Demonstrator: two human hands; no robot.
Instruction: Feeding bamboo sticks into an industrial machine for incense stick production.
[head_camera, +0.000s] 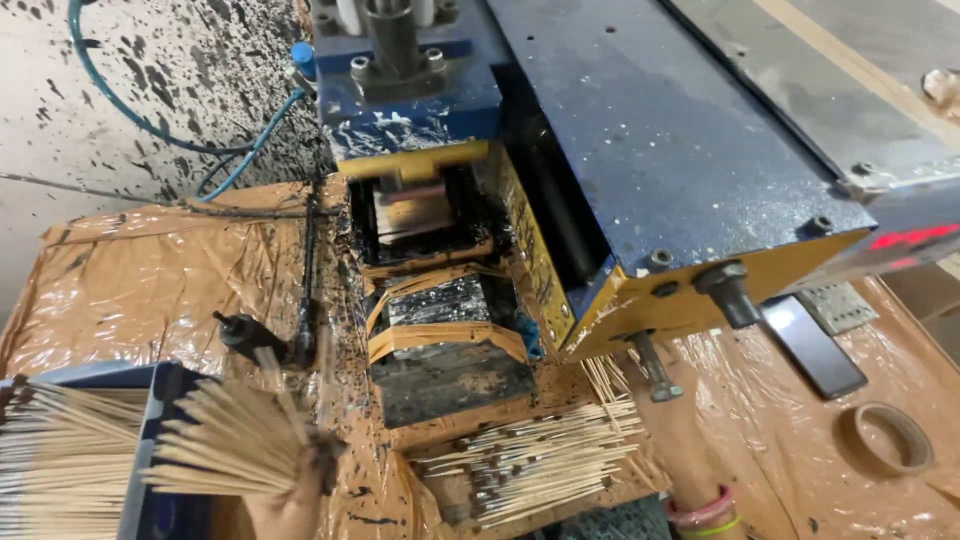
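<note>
Left hand: the left hand (290, 505) sits at the near edge, fingers clenched around a fanned bundle of bamboo sticks (225, 440) pointing left.
Right hand: only the right forearm (690, 440) with pink and green bangles (703, 510) shows; it reaches far under the machine's yellow edge, so I cannot tell its grip.
Machine: a blue and yellow machine (640, 130), paste-spattered, fills the far centre, its black chute (440, 340) facing near.
Loose sticks: a pile of dark-tipped sticks (540, 455) lies just near the chute.
Left side: a blue tray (150, 400) holds more bare sticks (60, 450).
Right side: a dark phone (812, 345) and a tape roll (885, 438) lie on the brown plastic sheet (150, 280).
</note>
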